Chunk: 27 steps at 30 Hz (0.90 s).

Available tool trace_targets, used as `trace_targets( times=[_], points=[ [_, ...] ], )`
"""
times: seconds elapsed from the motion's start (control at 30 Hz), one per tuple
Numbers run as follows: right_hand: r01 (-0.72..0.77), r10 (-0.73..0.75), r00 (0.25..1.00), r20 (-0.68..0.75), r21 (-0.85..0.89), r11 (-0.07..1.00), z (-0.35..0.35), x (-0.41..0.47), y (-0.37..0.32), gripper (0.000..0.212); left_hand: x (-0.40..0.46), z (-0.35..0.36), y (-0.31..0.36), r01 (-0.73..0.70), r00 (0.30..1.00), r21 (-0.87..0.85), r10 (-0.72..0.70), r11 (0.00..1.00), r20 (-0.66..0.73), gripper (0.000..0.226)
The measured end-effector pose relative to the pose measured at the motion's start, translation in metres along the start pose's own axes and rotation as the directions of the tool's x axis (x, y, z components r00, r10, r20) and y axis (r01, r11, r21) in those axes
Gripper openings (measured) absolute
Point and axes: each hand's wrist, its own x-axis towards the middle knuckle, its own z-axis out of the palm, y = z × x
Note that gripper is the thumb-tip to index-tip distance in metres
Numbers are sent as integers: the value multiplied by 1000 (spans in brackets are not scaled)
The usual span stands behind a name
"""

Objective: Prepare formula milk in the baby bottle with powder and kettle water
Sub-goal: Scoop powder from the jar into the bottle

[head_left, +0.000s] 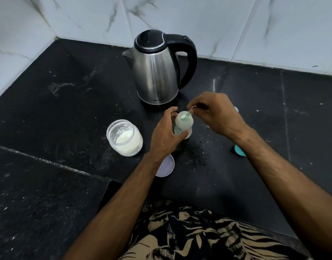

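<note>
The clear baby bottle (pixel 183 124) stands upright on the black counter, uncapped, with white liquid or powder inside. My left hand (pixel 166 133) wraps around its left side and base. My right hand (pixel 215 113) hovers over the bottle mouth, pinching a thin white spoon (pixel 190 111) whose end dips into the opening. An open glass jar of white powder (pixel 124 137) sits left of the bottle. The steel kettle (pixel 157 72) with black lid and handle rests on its base behind the bottle, spout pointing left.
A lilac jar lid (pixel 166 167) lies on the counter under my left wrist. A teal bottle cap part (pixel 239 150) peeks out from behind my right forearm. Marble-tiled walls close the corner behind the kettle. The counter edge runs near my patterned shirt.
</note>
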Motion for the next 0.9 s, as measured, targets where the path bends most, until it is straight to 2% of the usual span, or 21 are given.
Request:
trace_targets(
  times=[0.1, 0.33, 0.57, 0.7, 0.9],
  points=[
    [-12, 12, 1000, 6, 4, 1000, -5, -1, -2, 11, -1, 2, -1, 3, 1000, -7, -3, 1000, -9, 80],
    [-55, 69, 992, -103, 135, 989, -11, -9, -4, 7, -3, 4, -4, 10, 1000, -36, -10, 999, -23, 80],
    [-95, 160, 966, -205, 292, 952, -8, -12, 0, 6, -20, 0, -21, 74, 997, -70, -75, 995, -14, 97],
    [-72, 156, 965, -208, 365, 928, 1, -7, -7, 7, -32, -9, -29, 92, 995, -63, -94, 994, -16, 88],
    [-23, 104, 985, -138, 493, 870, 28, 7, -29, 7, -49, -21, -36, 125, 992, -29, -125, 992, 2, 76]
  ],
)
